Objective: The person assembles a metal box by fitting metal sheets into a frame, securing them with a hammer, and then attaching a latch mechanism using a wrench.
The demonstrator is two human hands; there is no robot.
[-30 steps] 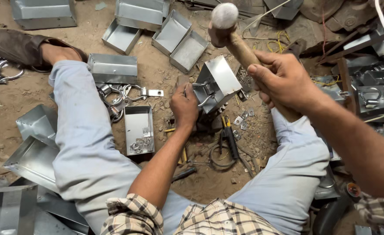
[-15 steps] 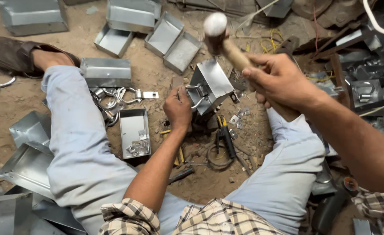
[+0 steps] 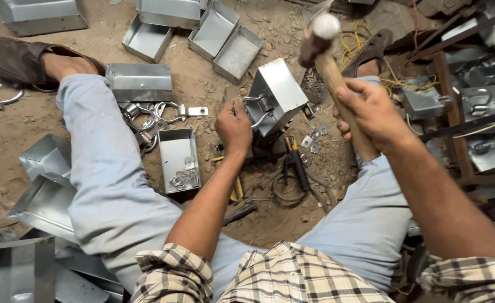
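Note:
I sit on a dirt floor with my legs spread. My left hand (image 3: 234, 124) grips the edge of a small sheet-metal box (image 3: 278, 92) that lies tilted on the ground and has a wire ring handle on its side. My right hand (image 3: 371, 112) is closed around the wooden handle of a hammer (image 3: 328, 56), whose worn metal head is raised above and to the right of the box.
Several open metal boxes (image 3: 219, 28) lie at the top. A shallow tray (image 3: 180, 160) with small fittings sits between my legs, beside metal rings (image 3: 149, 120). Pliers (image 3: 295, 163) and wire lie below the box. Bent sheet metal (image 3: 40, 196) lies at left, and metal parts (image 3: 477, 106) are piled at right.
The hammer stays raised and has shifted slightly right in view as the camera moved. My left hand has stayed on the box.

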